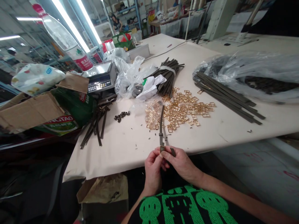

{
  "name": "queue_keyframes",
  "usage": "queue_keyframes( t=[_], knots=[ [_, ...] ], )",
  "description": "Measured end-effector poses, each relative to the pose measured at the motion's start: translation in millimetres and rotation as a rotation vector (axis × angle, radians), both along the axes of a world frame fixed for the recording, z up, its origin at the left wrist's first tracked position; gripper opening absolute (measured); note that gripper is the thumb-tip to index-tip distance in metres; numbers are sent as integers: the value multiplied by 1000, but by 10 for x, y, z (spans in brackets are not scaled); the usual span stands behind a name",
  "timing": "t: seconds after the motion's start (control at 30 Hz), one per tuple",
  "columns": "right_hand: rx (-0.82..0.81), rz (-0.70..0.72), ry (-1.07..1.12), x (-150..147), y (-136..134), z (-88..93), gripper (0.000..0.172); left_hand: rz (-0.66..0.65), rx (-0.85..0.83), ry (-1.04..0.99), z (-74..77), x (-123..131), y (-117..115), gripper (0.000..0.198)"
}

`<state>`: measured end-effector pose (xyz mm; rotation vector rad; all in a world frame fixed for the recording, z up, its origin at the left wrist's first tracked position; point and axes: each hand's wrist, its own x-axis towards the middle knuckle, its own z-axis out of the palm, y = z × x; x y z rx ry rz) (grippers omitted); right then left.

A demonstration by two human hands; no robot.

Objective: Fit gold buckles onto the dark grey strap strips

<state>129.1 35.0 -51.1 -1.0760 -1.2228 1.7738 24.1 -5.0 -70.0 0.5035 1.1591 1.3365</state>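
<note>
My left hand [152, 168] and my right hand [183, 164] meet at the table's front edge, with fingers closed. Between them they pinch a dark olive strap [161, 119], which points away from me over the table. A gold buckle [162, 148] sits on the strap right at my fingertips, and a small dark loop [161, 134] goes around it farther up. One strap end [173, 152] pokes out above my right hand. Just beyond lies a spread of gold rectangular buckles [184, 109]. My fingers partly hide the buckle on the strap.
Loose straps [97, 124] lie at the left, beside a small pile of dark loops [121, 116]. A bundle of straps [169, 74] rests behind the buckles. More straps [229, 96] lie by a plastic bag [263, 70] at right. A scale [100, 77] and carton [30, 110] stand left.
</note>
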Motion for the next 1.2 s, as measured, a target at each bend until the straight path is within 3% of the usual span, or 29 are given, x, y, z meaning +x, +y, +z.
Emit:
queue_keyframes(
  t=[0.23,0.37,0.5,0.7,0.8,1.0,1.2],
  knots=[
    [2,-84,-46,-51,8,-7,37,0,-1,65,19,28,5,27],
    [127,-113,-143,33,36,-24,31,-85,47,217,77,-85,-3,31],
    [294,-34,-222,154,11,-13,28,-149,66,277,161,-260,69,34],
    [371,136,-303,223,-8,29,34,-360,54,260,250,-338,236,36],
    [351,157,-281,237,4,32,32,-321,28,217,257,-316,266,32],
    [278,210,-34,262,-11,45,37,-171,-25,55,235,-283,275,34],
    [229,26,-147,295,-10,89,24,-77,-42,69,221,-248,265,36]
  ],
)
